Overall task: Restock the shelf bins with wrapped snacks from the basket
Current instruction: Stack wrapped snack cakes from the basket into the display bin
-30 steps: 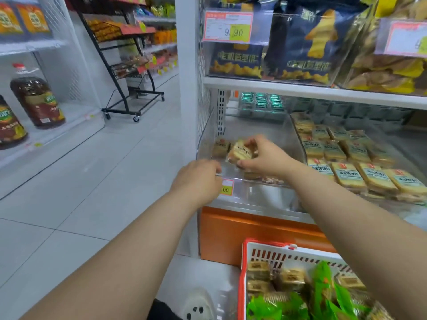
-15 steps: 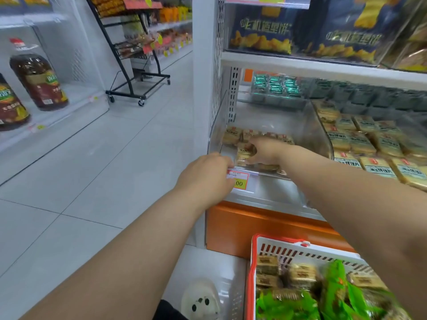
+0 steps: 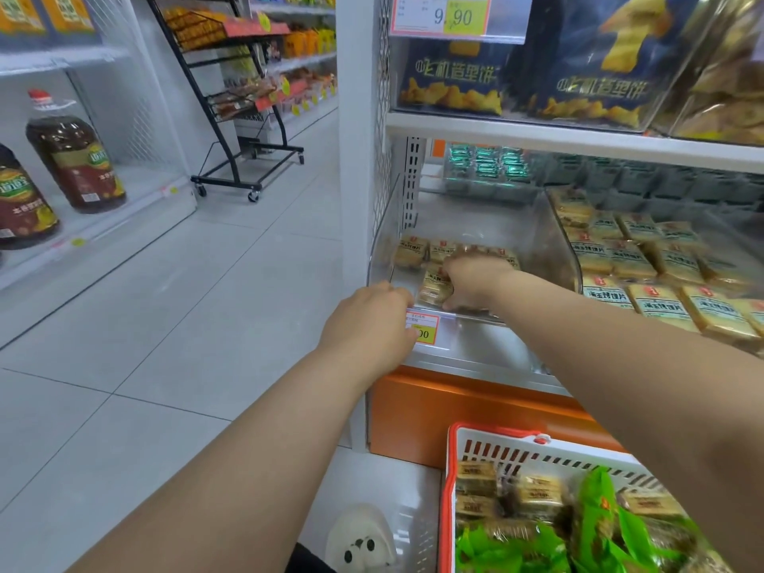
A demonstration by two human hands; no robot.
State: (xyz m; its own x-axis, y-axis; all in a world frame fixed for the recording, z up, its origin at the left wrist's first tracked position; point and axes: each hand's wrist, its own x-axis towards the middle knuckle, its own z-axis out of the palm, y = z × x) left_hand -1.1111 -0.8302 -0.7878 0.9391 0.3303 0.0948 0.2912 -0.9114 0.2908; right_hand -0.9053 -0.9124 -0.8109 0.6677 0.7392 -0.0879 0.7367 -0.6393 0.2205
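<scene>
The clear shelf bin [image 3: 550, 225] holds a few tan wrapped snacks, at least four showing round the hand. Below it the red-rimmed basket [image 3: 496, 442] carries more tan packets and green ones, too jumbled to count. The right hand [image 3: 475, 283] reaches over the bin's front lip, fingers curled round one wrapped snack [image 3: 434, 289]. The left hand [image 3: 368, 320], fingers bent, grips the bin's front edge beside one price tag [image 3: 425, 330].

- The left hand [image 3: 368, 324] covers part of the price tag [image 3: 426, 329] (only "00" reads).
- The basket [image 3: 537, 450], below that tag, is cut off at the bottom edge.
</scene>
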